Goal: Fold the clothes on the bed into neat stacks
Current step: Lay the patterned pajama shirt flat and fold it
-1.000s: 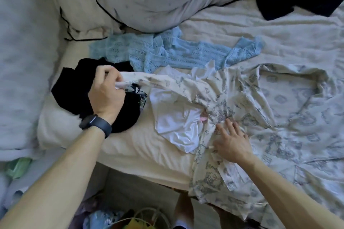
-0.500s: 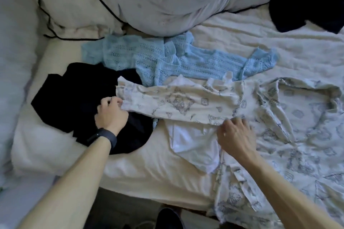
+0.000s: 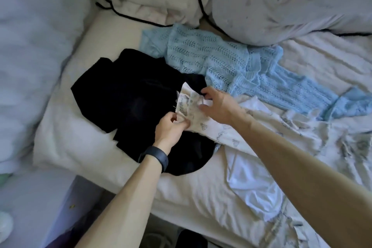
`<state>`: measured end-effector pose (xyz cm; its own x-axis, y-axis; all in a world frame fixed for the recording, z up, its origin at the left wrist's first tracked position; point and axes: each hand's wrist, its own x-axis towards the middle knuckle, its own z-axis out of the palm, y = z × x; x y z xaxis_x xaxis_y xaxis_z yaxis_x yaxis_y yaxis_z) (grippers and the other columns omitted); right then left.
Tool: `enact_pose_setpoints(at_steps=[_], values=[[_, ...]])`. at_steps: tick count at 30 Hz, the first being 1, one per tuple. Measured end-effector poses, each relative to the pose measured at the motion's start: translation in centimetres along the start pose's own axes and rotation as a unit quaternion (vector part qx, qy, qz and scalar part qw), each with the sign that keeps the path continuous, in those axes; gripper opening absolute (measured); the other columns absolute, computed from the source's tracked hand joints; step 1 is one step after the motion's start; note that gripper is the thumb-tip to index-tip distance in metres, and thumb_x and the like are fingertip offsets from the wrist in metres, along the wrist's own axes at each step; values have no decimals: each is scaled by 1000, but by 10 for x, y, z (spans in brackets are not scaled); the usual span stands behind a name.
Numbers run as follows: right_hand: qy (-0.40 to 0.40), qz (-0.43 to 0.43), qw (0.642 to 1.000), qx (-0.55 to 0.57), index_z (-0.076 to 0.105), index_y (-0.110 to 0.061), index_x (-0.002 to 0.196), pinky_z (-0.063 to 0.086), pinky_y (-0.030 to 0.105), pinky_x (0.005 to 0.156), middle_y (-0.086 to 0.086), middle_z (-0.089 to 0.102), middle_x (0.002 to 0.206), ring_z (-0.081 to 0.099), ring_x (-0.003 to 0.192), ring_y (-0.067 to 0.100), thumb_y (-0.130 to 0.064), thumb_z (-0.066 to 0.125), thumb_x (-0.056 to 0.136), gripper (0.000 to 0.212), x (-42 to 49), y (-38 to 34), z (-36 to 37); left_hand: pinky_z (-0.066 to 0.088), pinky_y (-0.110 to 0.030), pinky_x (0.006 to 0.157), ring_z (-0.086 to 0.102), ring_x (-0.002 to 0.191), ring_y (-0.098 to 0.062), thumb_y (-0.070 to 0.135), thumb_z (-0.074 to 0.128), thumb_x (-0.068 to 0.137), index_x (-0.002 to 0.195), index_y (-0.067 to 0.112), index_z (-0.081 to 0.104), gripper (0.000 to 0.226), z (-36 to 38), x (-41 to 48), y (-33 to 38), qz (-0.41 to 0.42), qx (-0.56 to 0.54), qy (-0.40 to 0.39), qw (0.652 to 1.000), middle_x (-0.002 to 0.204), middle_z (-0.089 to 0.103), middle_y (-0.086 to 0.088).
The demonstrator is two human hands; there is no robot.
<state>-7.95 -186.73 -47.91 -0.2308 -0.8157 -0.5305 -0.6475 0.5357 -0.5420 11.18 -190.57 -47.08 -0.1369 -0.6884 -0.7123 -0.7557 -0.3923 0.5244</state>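
The left hand [image 3: 171,130] pinched the lower corner of the cuff [image 3: 188,102] of the printed shirt [image 3: 302,133], fingers curled on the cloth. The right hand [image 3: 220,106] gripped the cuff's upper edge. The sleeve [image 3: 219,137] lay across a black garment [image 3: 124,94]; the shirt body lay spread to the right on the bed [image 3: 96,143], partly over a white garment [image 3: 253,177]. The step appeared to be squaring the sleeve end. Recommended practice: hold both corners taut, align the seams, then lay the sleeve back over the shirt body, clear of the blue knit top [image 3: 211,56].
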Motion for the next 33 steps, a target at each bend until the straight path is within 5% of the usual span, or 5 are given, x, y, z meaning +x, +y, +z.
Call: enact_pose_setpoints(at_steps=[9, 15, 22, 27, 33], values=[[114, 14, 981, 157, 67, -29, 89, 51, 33, 59, -12, 56, 78, 57, 72, 8, -31, 76, 86, 10, -16, -6, -22, 35, -13, 55, 45, 59, -3, 13, 65, 87, 72, 23, 39, 32, 2, -37, 30, 214, -15, 99, 972, 64, 50, 14], [81, 90, 796, 593, 72, -27, 82, 61, 39, 67, 3, 72, 79, 72, 71, 21, -27, 56, 95, 20, -168, 54, -87, 37, -21, 57, 47, 61, -8, 5, 65, 78, 76, 24, 40, 32, 69, -145, 91, 398, -53, 42, 915, 67, 50, 8], [185, 180, 666, 700, 64, -19, 74, 47, 23, 46, 1, 60, 65, 59, 51, 16, -48, 62, 85, 31, -397, 196, -92, 37, -34, 51, 46, 62, -23, -2, 57, 63, 76, 12, 57, 19, 242, -312, 74, 581, 108, -172, 788, 66, 53, -2], [240, 318, 693, 601, 66, -25, 79, 40, 26, 46, 13, 56, 71, 53, 51, 21, 4, 61, 86, 30, -519, 310, -28, 38, -37, 55, 45, 68, -25, -6, 63, 59, 76, 11, 57, 25, 360, -394, 12, 613, 217, -297, 700, 71, 55, -4], [250, 434, 753, 426, 57, -8, 130, 49, 38, 88, 15, 59, 135, 57, 121, 30, 1, 75, 84, 50, -551, 415, 49, 41, -42, 95, 53, 119, -33, 8, 65, 72, 123, 11, 59, 52, 423, -378, -37, 533, 440, -377, 616, 133, 56, -12]])
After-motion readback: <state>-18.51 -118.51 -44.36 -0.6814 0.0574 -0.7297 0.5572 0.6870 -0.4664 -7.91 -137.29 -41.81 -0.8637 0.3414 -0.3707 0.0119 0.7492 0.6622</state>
